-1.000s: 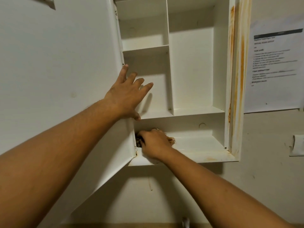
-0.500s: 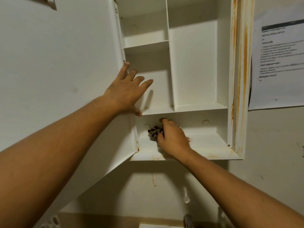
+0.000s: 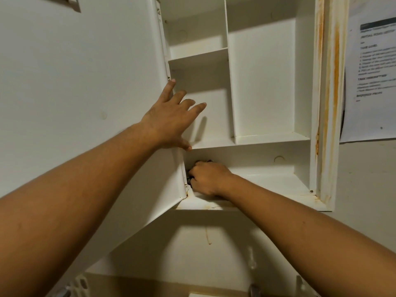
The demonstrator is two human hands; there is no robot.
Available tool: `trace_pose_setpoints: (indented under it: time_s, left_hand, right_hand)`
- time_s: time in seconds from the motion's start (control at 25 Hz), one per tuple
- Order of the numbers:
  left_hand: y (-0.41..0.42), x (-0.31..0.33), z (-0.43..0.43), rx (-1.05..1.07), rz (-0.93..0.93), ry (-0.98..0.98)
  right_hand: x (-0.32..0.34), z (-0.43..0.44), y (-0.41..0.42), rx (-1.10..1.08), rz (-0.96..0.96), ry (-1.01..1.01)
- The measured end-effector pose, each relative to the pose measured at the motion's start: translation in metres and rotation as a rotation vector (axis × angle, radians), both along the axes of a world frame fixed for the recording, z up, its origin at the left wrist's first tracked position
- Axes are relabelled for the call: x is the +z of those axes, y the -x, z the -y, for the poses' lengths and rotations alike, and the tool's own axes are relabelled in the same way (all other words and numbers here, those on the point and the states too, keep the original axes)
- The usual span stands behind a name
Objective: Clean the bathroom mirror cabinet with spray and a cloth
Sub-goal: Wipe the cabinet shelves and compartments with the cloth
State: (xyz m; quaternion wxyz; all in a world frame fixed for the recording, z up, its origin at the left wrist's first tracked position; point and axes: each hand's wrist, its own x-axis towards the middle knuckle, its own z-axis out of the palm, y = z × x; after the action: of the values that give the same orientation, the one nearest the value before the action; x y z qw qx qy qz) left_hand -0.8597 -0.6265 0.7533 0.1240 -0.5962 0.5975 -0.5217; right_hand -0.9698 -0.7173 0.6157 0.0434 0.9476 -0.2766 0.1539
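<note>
The white mirror cabinet hangs open on the wall, its shelves bare. Its door swings out to the left. My left hand rests flat with spread fingers against the door's inner edge by the hinge. My right hand is in the bottom compartment at its far left corner and grips a dark cloth, pressed to the shelf floor. Only a scrap of the cloth shows past my knuckles. No spray bottle is in view.
Rust streaks run down the cabinet's right frame and stain the bottom front lip. A printed paper sheet is stuck on the wall to the right. A tap top shows at the lower edge.
My right hand has slid the cloth leftward along the bottom shelf into the corner by the hinge, after moving right half a second ago. My left hand stays on the door.
</note>
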Motion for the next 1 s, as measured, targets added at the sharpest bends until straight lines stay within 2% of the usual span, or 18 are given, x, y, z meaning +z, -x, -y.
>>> trace_pose_setpoints:
  time_s: [0.2,0.44,0.52,0.6,0.68,0.84,1.0]
  left_hand:
    - [0.002,0.001,-0.002,0.012,-0.004,-0.009]
    - [-0.002,0.000,0.002,-0.005,0.002,-0.005]
    - [-0.003,-0.001,0.005,0.002,0.010,0.000]
    - [-0.003,-0.001,0.006,0.008,0.018,0.000]
    - [-0.004,-0.001,0.006,0.002,0.017,0.003]
    - [-0.004,0.000,0.003,0.010,0.014,-0.007]
    - [0.000,0.001,0.000,0.019,-0.001,-0.011]
  right_hand:
    - [0.013,0.003,0.014,-0.035,-0.192,0.078]
    - [0.015,0.005,0.076,-0.245,-0.207,0.210]
    - [0.005,0.002,0.076,-0.231,-0.118,0.248]
    - [-0.004,-0.001,0.062,-0.124,0.066,0.133]
    - [-0.008,-0.001,0.040,-0.061,0.163,0.000]
    - [-0.004,-0.002,0.000,-0.050,0.112,-0.071]
    - [-0.010,-0.010,0.014,0.102,0.147,-0.160]
